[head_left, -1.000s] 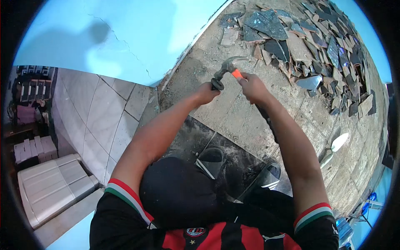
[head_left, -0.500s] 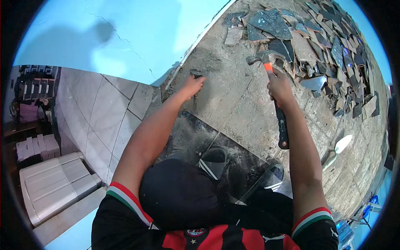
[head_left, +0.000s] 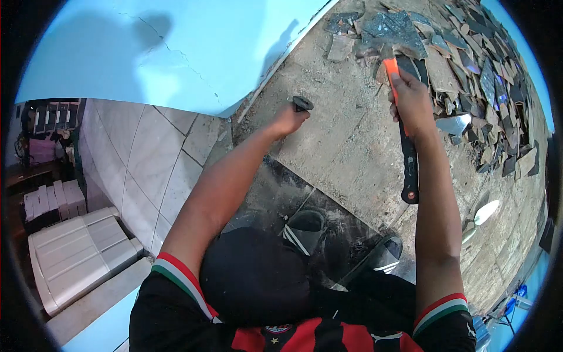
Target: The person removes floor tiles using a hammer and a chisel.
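Note:
In my right hand [head_left: 413, 104] is a claw hammer [head_left: 409, 170], gripped partway up its orange-and-black handle. The hammer's head is raised and smeared by motion, level with the broken pieces behind it. My left hand [head_left: 285, 121] is wrapped round a chisel [head_left: 302, 104], whose dark, rounded top pokes out above the fingers. Its lower part is hidden by the hand. Below the left hand are the rough, dusty floor [head_left: 334, 135] and the edge of dark floor tiles [head_left: 287, 182].
A heap of broken tiles [head_left: 487, 82] covers the right side. A trowel [head_left: 487, 212] lies on the floor at right. The cracked blue wall [head_left: 193, 53] rises at upper left. White tiles [head_left: 135, 146] and a pale ribbed box [head_left: 82, 252] are on the left.
The chisel and my left hand have shifted a little right, its top tipping toward the camera. My right hand has moved the hammer upward and slightly right.

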A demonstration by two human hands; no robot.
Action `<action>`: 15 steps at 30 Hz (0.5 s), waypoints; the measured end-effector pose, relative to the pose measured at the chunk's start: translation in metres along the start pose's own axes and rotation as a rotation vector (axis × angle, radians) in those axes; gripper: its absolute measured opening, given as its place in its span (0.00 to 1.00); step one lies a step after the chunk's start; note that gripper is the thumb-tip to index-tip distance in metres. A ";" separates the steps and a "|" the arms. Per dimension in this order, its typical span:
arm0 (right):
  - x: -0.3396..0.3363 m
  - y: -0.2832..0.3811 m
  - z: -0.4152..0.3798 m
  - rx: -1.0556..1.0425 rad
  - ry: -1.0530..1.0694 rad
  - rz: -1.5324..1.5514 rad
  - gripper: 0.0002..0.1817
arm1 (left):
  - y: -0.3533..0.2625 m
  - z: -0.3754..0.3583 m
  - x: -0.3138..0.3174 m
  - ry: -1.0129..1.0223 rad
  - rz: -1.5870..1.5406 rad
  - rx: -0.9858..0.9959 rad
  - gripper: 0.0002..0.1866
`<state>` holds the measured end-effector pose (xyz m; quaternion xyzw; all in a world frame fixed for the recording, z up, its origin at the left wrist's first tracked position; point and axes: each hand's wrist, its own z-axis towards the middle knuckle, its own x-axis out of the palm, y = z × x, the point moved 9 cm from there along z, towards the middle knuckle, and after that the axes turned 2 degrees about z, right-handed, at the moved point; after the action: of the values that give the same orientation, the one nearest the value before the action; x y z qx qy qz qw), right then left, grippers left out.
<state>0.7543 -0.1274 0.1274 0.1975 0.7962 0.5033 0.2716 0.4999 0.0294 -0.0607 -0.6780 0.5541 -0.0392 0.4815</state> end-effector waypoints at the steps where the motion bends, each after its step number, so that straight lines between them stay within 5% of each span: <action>1: 0.002 0.002 0.003 -0.014 -0.003 0.041 0.26 | 0.005 0.004 0.004 0.014 -0.017 -0.001 0.12; 4: 0.000 0.001 0.016 -0.117 -0.177 -0.085 0.22 | 0.012 0.014 0.010 0.025 -0.058 0.006 0.13; 5: 0.008 0.000 0.018 -0.315 -0.248 -0.258 0.21 | 0.012 0.014 0.010 0.007 -0.068 0.011 0.15; 8: 0.072 -0.052 0.017 -0.255 0.101 -0.569 0.20 | -0.001 0.004 0.008 -0.019 -0.021 0.007 0.18; 10: 0.095 -0.069 0.009 -0.112 0.274 -0.397 0.22 | -0.008 0.003 0.005 -0.025 0.020 0.024 0.18; 15: 0.036 -0.040 0.027 0.012 0.089 -0.236 0.24 | -0.004 0.004 0.015 0.053 0.037 0.015 0.18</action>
<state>0.7415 -0.1040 0.0738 0.0817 0.8282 0.4712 0.2923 0.5112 0.0199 -0.0674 -0.6627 0.5787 -0.0527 0.4724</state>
